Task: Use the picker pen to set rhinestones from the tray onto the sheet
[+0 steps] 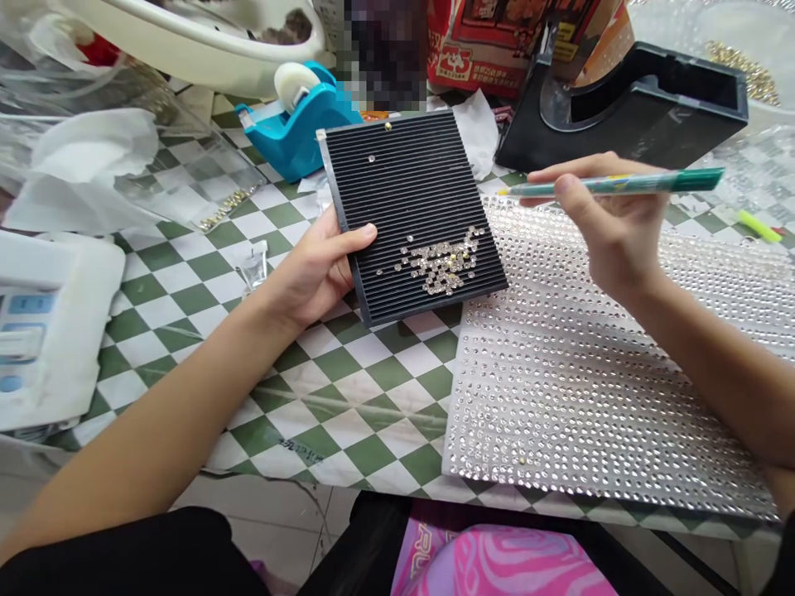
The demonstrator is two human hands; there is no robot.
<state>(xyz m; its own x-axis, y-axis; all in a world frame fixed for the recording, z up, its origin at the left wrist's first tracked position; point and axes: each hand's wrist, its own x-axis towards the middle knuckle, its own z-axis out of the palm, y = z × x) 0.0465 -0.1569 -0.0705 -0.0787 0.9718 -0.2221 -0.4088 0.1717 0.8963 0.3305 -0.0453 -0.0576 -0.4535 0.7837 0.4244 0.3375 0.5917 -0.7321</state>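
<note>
My left hand (316,269) grips the left edge of a black ridged tray (397,182), thumb on top, and holds it tilted above the table. A cluster of small clear and gold rhinestones (442,261) lies near the tray's lower right corner. My right hand (605,219) is closed on a green pen-like tool (621,182), which lies level with its yellow tip pointing left, just right of the tray. Under that hand lies a large sheet covered with rows of rhinestones (596,372).
A green-and-white checked cloth (348,389) covers the table. A blue tape dispenser (298,116) and a black tape dispenser (627,103) stand at the back. White tissue (87,165), plastic bags and a white device (43,331) lie at the left. A red carton (497,37) stands behind.
</note>
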